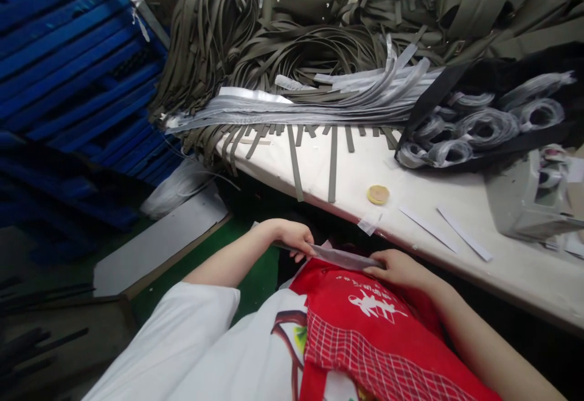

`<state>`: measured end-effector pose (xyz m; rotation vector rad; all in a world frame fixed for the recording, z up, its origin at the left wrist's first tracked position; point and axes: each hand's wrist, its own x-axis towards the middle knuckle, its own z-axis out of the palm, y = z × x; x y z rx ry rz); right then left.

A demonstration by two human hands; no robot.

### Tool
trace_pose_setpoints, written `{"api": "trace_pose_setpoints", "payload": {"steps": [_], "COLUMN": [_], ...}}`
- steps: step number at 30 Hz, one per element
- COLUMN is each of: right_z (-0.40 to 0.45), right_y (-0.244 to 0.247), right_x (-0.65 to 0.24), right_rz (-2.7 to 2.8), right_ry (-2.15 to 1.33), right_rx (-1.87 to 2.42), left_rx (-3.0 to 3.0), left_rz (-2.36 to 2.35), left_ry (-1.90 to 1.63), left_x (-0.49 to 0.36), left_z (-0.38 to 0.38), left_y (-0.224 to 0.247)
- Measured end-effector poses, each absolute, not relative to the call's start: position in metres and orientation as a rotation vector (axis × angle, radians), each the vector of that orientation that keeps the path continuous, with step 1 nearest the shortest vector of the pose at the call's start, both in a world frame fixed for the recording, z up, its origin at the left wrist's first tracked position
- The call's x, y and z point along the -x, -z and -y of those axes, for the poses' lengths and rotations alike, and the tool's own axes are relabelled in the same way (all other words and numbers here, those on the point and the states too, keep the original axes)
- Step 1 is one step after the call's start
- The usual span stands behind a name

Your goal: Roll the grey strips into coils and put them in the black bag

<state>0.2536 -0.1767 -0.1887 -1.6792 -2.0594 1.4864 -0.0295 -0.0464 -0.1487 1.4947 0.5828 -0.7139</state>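
Note:
A thin grey strip (344,258) is stretched between my two hands, just above the lap of my red apron (337,291). My left hand (295,238) has its fingers closed on the strip's left part, and a short end sticks out beyond the wrist. At the strip's right end, my right hand (393,266) pinches it between thumb and fingers. Both hands are in front of the white table's (319,173) near edge, below its top. A pile of similar long grey strips (292,111) lies across the table further back.
Olive-green straps (214,30) are heaped at the back. Rolled clear strips (486,127) sit in a black bag at right, near a grey box (524,197). A yellow tape roll (378,194) and two white strips (463,233) lie near the edge. Blue slats (82,66) stand at left.

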Motion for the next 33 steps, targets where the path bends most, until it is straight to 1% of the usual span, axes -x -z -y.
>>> {"api": "trace_pose_setpoints", "payload": {"steps": [3, 5, 7, 11, 14, 20, 29, 33], "right_z": [0.165, 0.156, 0.152, 0.156, 0.160, 0.157, 0.159, 0.159], "right_y": [0.171, 0.162, 0.159, 0.163, 0.167, 0.170, 0.172, 0.164], "right_x": [-0.221, -0.208, -0.210, -0.235, -0.245, -0.245, -0.235, -0.240], "right_rz": [1.956, 1.894, 1.887, 1.915, 1.908, 1.843, 1.707, 1.715], "right_ry": [-1.622, -1.688, -1.657, -1.604, -1.557, -1.488, -1.471, -1.510], "right_rx": [1.393, 1.325, 1.353, 1.434, 1.481, 1.507, 1.473, 1.444], "left_rx": [-1.491, -1.468, -1.410, -1.187, -1.099, -1.051, -1.039, -1.048], "left_rz": [-0.482, -0.407, -0.410, -0.567, -0.619, -0.309, -0.352, -0.380], "left_ry": [0.607, 0.559, 0.564, 0.652, 0.683, 0.749, 0.570, 0.716], "left_x": [-0.004, -0.019, -0.017, 0.022, 0.040, 0.030, 0.011, 0.011], "left_z": [0.063, 0.066, 0.059, 0.033, 0.028, 0.044, 0.061, 0.063], "left_y": [0.153, 0.153, 0.153, 0.154, 0.155, 0.156, 0.148, 0.141]}}
